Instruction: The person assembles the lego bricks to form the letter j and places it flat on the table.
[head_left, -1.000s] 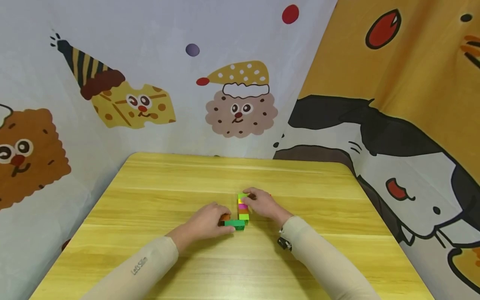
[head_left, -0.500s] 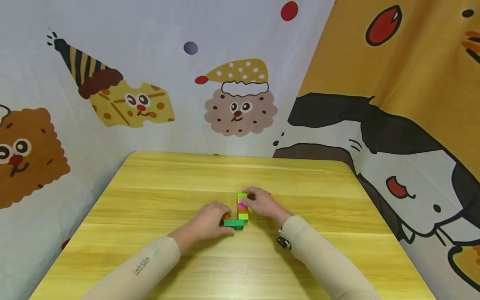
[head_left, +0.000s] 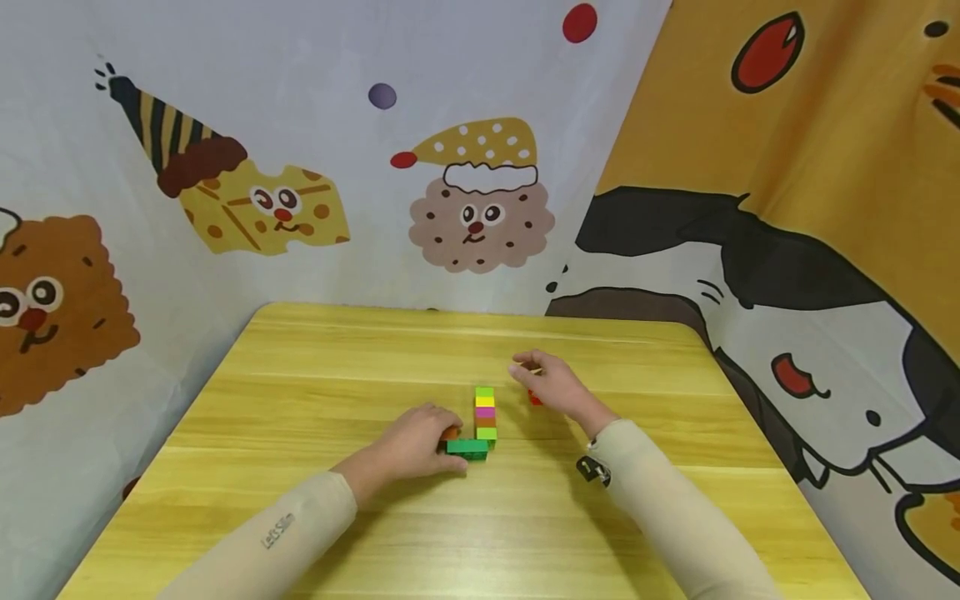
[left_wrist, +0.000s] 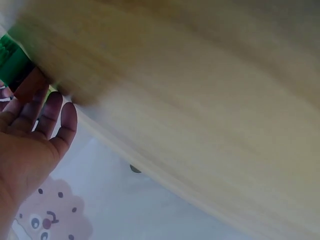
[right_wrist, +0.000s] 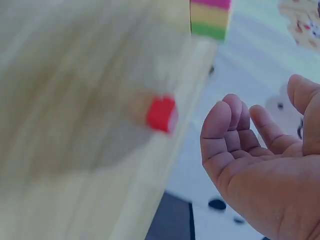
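Note:
My left hand (head_left: 408, 442) holds the low end of a building-block build, thumb in front and fingers behind. There a long green block (head_left: 467, 450) lies before an orange block (head_left: 449, 433), partly covered by the fingers. Against the green block's right end rises a stack of coloured blocks (head_left: 485, 412), with lime, yellow, pink and orange showing. Right of the stack, my right hand (head_left: 561, 383) hovers with fingers loosely bent and nothing between them. Just under it a small red block (head_left: 535, 398) lies on the table, also visible in the right wrist view (right_wrist: 161, 114).
The light wood table (head_left: 360, 350) carries the blocks near its middle. Behind its far edge hangs a cloth backdrop (head_left: 315, 283) with cartoon prints. A dark wrist device (head_left: 592, 470) sits at the right cuff.
My right hand has left the top of the stack and moved right and away, over the red block. The left hand stays in place at the green and orange blocks.

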